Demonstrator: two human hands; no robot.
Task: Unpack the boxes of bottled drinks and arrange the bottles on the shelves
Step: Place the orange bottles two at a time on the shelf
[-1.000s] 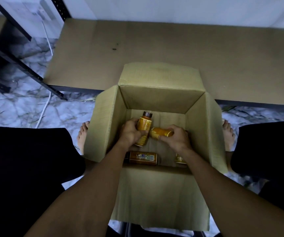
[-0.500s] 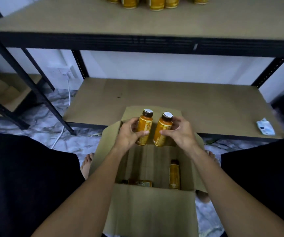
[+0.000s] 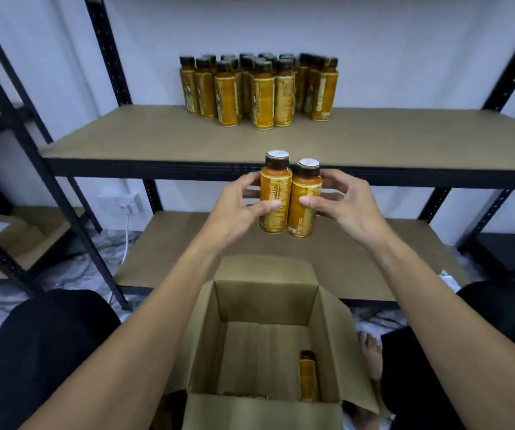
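Head view: left hand [image 3: 243, 206] is gripping one amber bottle [image 3: 274, 197], thumb lying across the label and fingers curling behind it; right hand [image 3: 343, 203] is gripping a second amber bottle [image 3: 304, 203] the same way. Both bottles are standing upright, touching side by side, white-topped dark caps up, and are hanging in the air in front of the black front edge of the upper shelf [image 3: 156, 135], above the lower shelf [image 3: 187, 243]. A cluster of matching bottles [image 3: 259, 91] is standing upright in the middle of the upper shelf, toward the back wall, well apart from the held pair. An open cardboard box [image 3: 206, 336] is sitting below the forearms, between the person's knees, flaps folded out. Inside it one loose bottle [image 3: 309, 380] is lying along the right wall, and part of another bottle [image 3: 246, 395] is showing at the near wall, mostly hidden. A bare foot [image 3: 371, 352] is resting on the marble floor [image 3: 63, 274] just right of the box. A white cable [image 3: 125, 240] is hanging from a wall socket [image 3: 122, 203] at left.
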